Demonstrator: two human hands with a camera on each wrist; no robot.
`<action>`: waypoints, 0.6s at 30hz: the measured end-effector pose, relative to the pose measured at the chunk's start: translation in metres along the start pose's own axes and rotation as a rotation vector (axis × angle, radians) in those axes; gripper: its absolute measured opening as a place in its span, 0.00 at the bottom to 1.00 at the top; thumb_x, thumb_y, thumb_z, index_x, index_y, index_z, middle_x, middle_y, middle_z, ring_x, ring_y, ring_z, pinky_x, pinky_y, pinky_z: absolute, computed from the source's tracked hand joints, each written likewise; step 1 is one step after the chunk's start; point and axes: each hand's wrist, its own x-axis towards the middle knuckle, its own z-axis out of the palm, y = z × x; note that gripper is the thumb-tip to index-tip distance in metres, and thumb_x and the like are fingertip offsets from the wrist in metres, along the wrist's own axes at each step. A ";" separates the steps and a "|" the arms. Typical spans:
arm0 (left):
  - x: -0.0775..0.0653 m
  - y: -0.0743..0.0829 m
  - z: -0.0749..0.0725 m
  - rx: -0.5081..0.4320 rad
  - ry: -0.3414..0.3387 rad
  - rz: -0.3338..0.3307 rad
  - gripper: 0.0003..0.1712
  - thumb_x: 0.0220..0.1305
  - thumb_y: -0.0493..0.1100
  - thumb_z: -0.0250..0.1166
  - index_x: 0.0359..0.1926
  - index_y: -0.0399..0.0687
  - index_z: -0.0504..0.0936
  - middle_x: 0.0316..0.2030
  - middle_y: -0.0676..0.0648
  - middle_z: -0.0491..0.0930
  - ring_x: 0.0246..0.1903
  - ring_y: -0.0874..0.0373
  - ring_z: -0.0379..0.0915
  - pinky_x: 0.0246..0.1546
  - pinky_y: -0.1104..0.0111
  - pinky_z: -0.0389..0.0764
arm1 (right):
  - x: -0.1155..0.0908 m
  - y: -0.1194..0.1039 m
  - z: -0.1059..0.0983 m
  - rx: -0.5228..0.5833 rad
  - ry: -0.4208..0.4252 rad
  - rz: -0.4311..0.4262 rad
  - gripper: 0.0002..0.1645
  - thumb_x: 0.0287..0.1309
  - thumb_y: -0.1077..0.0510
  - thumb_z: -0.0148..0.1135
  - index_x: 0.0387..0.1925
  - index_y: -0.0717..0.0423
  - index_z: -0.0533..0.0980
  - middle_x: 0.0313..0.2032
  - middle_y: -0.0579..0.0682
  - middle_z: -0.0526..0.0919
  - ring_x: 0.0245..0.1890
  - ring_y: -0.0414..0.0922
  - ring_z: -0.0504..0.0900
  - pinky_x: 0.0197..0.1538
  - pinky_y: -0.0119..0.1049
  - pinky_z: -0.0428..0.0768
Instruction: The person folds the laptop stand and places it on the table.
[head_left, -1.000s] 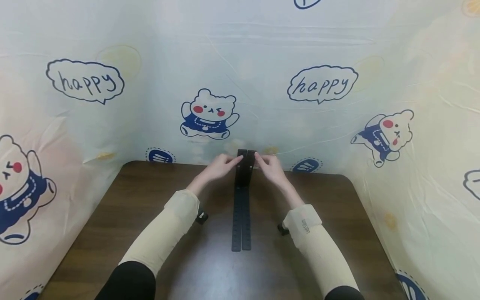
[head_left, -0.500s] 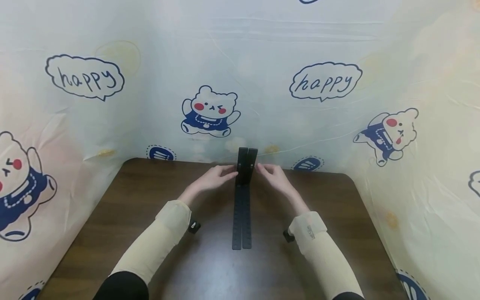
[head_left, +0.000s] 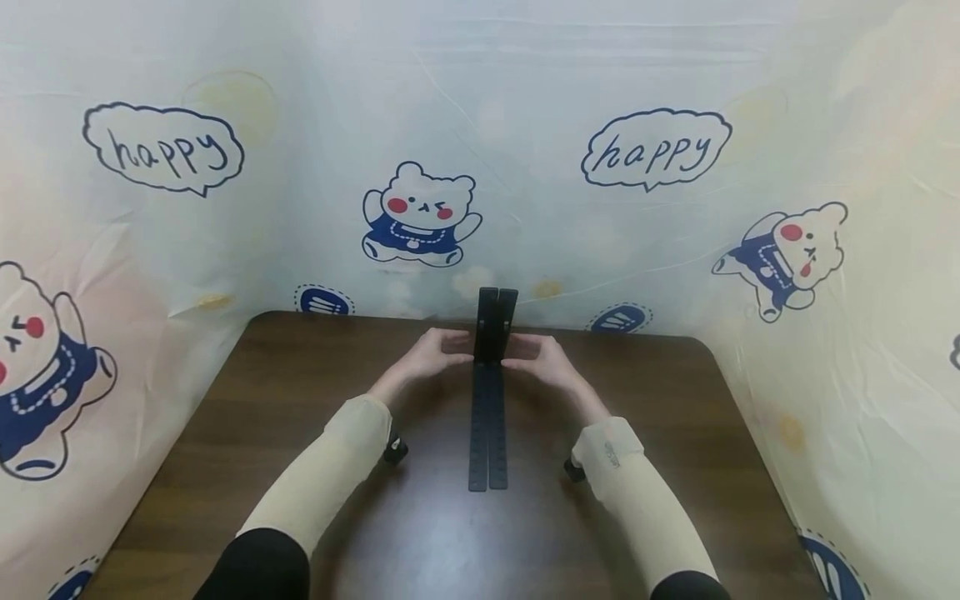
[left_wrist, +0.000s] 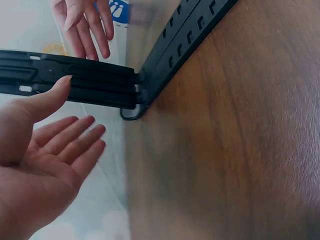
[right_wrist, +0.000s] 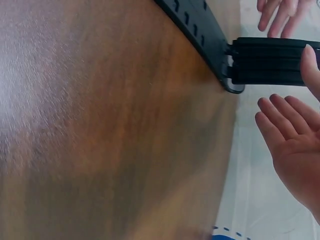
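Note:
A black folding stand (head_left: 478, 425) stands near the back of the table, its long slotted base flat and pointing toward me. Its hinged panel (left_wrist: 100, 82) rises upright at the far end of the base. My left hand (head_left: 429, 354) is at the panel's left side, low down, with straight fingers and the thumb by the panel's edge. On the right side my right hand (head_left: 543, 362) mirrors it, fingers extended and thumb near the panel (right_wrist: 270, 61). Neither hand is curled round the stand. Whether the thumbs touch it I cannot tell.
The brown wooden table (head_left: 637, 517) has rounded back corners. A pale curtain (head_left: 525, 142) with cartoon bears hangs close behind its back edge and along both sides. Small black devices (head_left: 395, 450) sit at both wrists.
Both hands have left the top of the upright panel and moved down along its sides to near the hinge. The stand keeps its place and its upright shape.

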 end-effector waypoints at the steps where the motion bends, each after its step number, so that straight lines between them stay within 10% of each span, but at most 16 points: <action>1: 0.002 -0.001 0.001 -0.026 0.004 -0.003 0.35 0.78 0.41 0.69 0.79 0.36 0.71 0.77 0.34 0.75 0.77 0.36 0.72 0.78 0.42 0.74 | 0.001 0.001 0.002 0.009 0.002 0.001 0.37 0.71 0.60 0.74 0.77 0.63 0.73 0.74 0.65 0.79 0.74 0.63 0.81 0.76 0.59 0.80; 18: 0.030 -0.007 0.020 -0.044 0.102 -0.024 0.27 0.77 0.41 0.71 0.72 0.36 0.81 0.67 0.35 0.85 0.68 0.39 0.83 0.72 0.45 0.82 | 0.021 0.001 0.020 -0.015 0.120 0.049 0.26 0.72 0.61 0.73 0.68 0.63 0.82 0.64 0.64 0.88 0.66 0.59 0.88 0.69 0.52 0.87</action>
